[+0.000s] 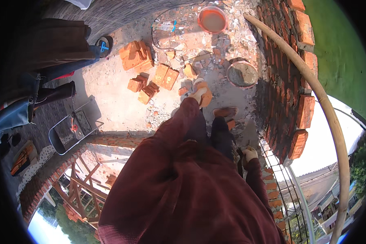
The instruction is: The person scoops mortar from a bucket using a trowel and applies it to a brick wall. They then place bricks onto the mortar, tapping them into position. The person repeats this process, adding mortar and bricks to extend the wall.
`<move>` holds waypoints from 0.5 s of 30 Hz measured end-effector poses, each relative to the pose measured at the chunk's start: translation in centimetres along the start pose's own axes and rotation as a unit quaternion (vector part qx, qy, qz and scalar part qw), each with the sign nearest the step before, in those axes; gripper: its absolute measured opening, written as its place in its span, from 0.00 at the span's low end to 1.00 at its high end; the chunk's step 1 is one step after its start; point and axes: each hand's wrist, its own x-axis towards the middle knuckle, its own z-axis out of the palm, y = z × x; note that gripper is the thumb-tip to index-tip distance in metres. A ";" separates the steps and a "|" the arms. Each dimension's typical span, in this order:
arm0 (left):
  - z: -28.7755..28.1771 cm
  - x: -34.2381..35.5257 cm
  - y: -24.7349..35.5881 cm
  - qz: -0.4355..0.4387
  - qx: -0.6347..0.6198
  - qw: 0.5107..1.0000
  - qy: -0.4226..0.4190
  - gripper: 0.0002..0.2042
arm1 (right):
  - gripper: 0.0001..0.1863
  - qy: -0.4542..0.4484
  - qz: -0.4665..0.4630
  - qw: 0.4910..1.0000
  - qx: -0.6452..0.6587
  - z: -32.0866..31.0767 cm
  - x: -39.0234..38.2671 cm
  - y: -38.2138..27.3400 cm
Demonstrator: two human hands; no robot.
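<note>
Left fingers [199, 93] grip rough clay brick [207, 96]; right fingers [250, 153], flat trowel [250, 133].

Lots of random stuff around this spot: a long tan pole [319, 91] curves down the right side, with a big green surface [339, 53] behind it. Over on the left there's a metal-framed chair with a dark pad [57, 141], plus a bunch of dark brown and denim clothes [49, 46] and a sandal with a blue strap [104, 46] just beside them. Clear plastic packet [164, 26] on the floor up top, wooden framework [85, 185] lower left, trees [362, 162] far right.
</note>
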 end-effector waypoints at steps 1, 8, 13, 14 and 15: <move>-2.2 3.5 -0.8 -0.027 -0.009 0.999 0.019 0.41 | 0.07 -0.016 0.033 0.999 0.017 0.9 -1.9 -2.3; -7.1 6.1 7.9 0.061 -0.189 0.977 0.080 0.47 | 0.11 -0.062 -0.100 0.984 -0.135 6.7 -4.3 -13.8; -9.9 9.4 10.6 0.081 -0.208 0.956 0.188 0.52 | 0.09 -0.082 -0.149 0.959 -0.226 8.4 -3.1 -18.8; -10.4 10.4 9.8 0.081 -0.196 0.953 0.215 0.53 | 0.08 -0.076 -0.147 0.949 -0.269 8.3 -2.6 -19.4; -10.7 11.0 8.6 0.078 -0.170 0.948 0.258 0.54 | 0.08 -0.072 -0.147 0.936 -0.311 8.6 -2.2 -20.3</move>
